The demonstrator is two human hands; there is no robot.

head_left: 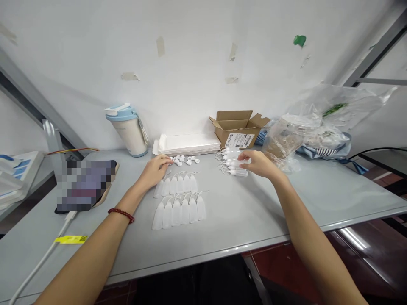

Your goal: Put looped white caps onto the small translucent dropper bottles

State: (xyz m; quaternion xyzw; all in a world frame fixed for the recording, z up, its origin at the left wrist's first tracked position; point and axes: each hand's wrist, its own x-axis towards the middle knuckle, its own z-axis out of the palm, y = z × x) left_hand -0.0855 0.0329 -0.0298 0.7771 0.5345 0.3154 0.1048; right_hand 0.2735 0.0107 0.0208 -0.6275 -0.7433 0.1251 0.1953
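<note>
Two rows of small translucent squeeze bottles (180,212) lie on the grey table, each with a thin, curved white strand at its top. At the left end of the far row is my left hand (155,169). Its fingers are closed beside a scatter of small white caps (178,160); what they hold, if anything, is hidden. To the right, my right hand (259,162) pinches a bottle (237,162) at the edge of a pile of similar bottles (229,151). Part of that bottle is behind the fingers.
Flat white boxes (190,144) and an open cardboard box (240,129) stand against the wall. A tumbler (129,131) is at back left, a phone (87,184) with a cable (41,260) at left. Plastic bags (286,135) sit at back right.
</note>
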